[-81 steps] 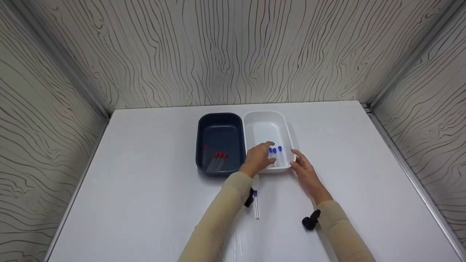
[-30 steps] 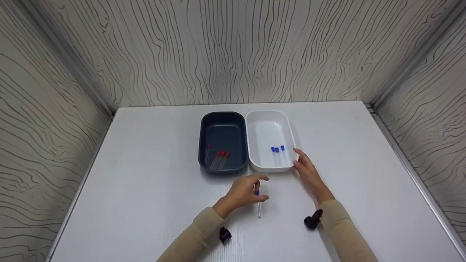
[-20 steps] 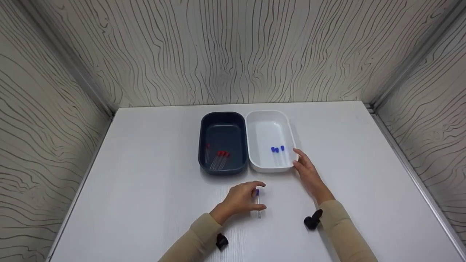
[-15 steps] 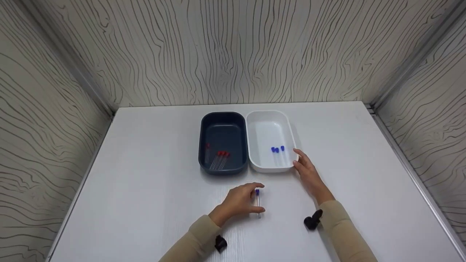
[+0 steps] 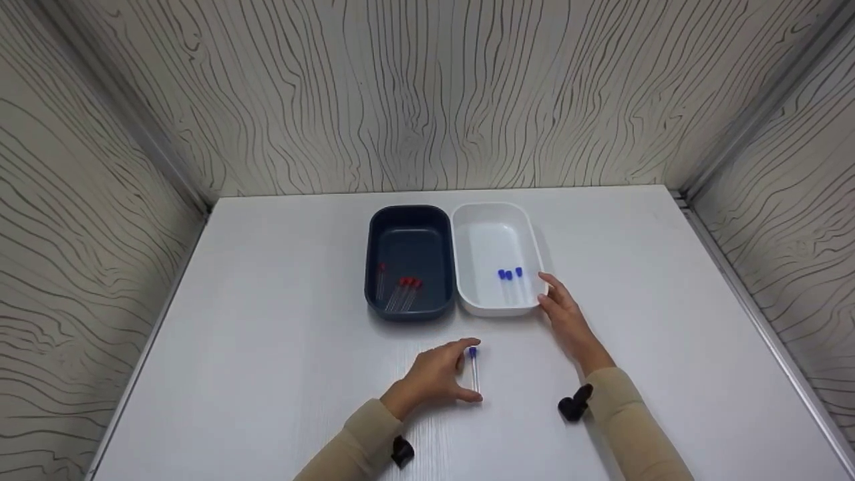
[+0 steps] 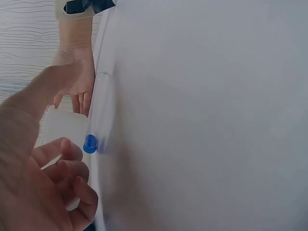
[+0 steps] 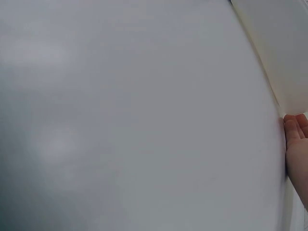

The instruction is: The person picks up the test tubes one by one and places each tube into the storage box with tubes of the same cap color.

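Note:
A clear tube with a blue cap lies on the white table in front of the trays. My left hand hovers beside it, forefinger near the cap and thumb near the far end, spread apart. In the left wrist view a gap shows between these fingers and the blue cap. My right hand rests its fingertips against the near right corner of a white tray; the right wrist view shows those fingers extended at its wall. Several blue-capped tubes lie inside that tray.
A dark blue tray stands against the white tray's left side and holds several red-capped tubes. Wood-grain panels rise behind and on both sides of the table.
My left hand has left the white tray, come toward the front and settled around the tube on the table, its thumb and forefinger spreading toward the two ends. The right hand stays at the tray.

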`<state>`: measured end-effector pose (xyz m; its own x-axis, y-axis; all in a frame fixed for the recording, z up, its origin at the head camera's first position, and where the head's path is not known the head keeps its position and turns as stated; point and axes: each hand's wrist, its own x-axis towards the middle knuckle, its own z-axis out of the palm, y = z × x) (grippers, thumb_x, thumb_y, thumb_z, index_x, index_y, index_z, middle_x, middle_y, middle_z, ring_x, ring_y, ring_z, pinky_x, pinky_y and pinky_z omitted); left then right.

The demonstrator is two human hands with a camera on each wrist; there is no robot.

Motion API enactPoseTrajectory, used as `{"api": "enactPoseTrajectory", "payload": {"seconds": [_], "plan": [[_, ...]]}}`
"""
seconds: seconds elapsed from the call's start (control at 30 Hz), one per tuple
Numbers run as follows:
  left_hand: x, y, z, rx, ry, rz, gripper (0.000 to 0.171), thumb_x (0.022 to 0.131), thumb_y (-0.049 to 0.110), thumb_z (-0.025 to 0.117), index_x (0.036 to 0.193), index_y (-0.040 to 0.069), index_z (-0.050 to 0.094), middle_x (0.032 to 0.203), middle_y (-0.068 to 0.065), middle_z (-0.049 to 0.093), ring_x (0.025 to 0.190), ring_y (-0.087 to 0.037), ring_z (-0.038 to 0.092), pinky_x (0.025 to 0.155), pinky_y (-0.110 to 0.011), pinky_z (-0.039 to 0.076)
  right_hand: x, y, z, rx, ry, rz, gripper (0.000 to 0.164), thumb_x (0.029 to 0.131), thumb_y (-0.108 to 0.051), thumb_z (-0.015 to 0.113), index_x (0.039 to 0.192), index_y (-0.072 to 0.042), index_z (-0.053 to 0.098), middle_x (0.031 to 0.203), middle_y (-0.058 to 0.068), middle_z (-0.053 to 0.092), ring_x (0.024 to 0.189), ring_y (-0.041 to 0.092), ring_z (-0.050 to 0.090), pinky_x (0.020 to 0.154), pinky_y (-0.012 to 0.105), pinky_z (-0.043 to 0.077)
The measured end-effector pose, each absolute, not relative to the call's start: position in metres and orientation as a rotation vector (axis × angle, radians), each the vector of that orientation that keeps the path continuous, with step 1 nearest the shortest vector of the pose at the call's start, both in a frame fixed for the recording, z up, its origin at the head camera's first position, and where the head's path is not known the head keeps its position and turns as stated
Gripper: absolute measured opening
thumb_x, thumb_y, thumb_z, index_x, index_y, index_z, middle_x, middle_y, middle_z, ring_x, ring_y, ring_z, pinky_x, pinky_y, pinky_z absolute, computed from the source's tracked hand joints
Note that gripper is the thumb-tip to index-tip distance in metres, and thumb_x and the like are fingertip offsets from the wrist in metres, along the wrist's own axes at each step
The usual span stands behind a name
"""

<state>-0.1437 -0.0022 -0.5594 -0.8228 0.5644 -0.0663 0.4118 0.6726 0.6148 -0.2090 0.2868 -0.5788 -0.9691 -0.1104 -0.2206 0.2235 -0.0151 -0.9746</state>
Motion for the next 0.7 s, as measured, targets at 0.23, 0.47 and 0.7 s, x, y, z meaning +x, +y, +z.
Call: {"api": "enactPoseTrajectory", "payload": {"seconds": [0.23,0.47,0.7], "plan": [[-0.1428,0.0003,-0.5649,0.771,2.664,0.794,0.101,0.06,0.047,0.088,0.144,0.021,0.04,0.082,0.009,0.054,0.069,-0.002,0.044,0.062,-0.018,0.039,-0.2085,0.2875,-0.5823,0.025,2.006,-2.146,0.064,0.098,-0.029,0.054,0.151,-0.016,0.022,0.161,0.022,-0.014,0.151,0.034,-0.017,0.125,0.048,0.001],[-0.1402,0.004,-0.5675,0.732,2.702,0.711,0.108,0.058,0.047,0.09,0.147,0.018,0.036,0.13,-0.008,0.064,0.114,-0.022,0.065,0.092,-0.037,0.054,-0.2086,0.2865,-0.5818,0.035,2.04,-2.119,0.061,0.1,-0.028,0.051,0.151,-0.015,0.021,0.162,0.019,-0.014,0.151,0.032,-0.016,0.126,0.047,0.002],[-0.1393,0.0069,-0.5675,0.687,2.694,0.718,0.107,0.058,0.044,0.09,0.145,0.014,0.037,0.136,-0.01,0.06,0.121,-0.026,0.061,0.097,-0.041,0.052,-0.209,0.2848,-0.5788,0.101,2.028,-2.105,0.054,0.103,-0.019,0.044,0.152,-0.018,0.022,0.163,0.016,-0.01,0.153,0.028,-0.011,0.126,0.043,0.004]]}}
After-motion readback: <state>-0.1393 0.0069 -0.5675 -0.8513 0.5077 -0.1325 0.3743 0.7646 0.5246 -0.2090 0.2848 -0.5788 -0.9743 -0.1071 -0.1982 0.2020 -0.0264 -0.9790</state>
